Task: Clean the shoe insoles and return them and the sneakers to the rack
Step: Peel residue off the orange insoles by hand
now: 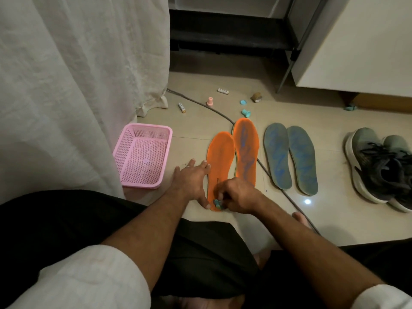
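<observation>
Two orange insoles lie side by side on the tiled floor: the left one [220,157] and the right one [246,150], which carries blue smears. My left hand [191,179] presses flat on the floor and the left insole's edge, fingers spread. My right hand [237,195] grips a small teal scrubber [217,204] against the heel of the left orange insole. Two grey-blue insoles [289,159] lie further right. A pair of grey-green sneakers [379,168] stands at the far right. The dark shoe rack [229,34] is at the back.
A pink plastic basket [142,156] sits left of the insoles beside a white curtain [78,74]. A grey cable [200,105] runs across the floor under the insoles. Batteries, a pink cap [210,101] and teal caps [245,112] lie scattered behind. White furniture [356,41] stands at right.
</observation>
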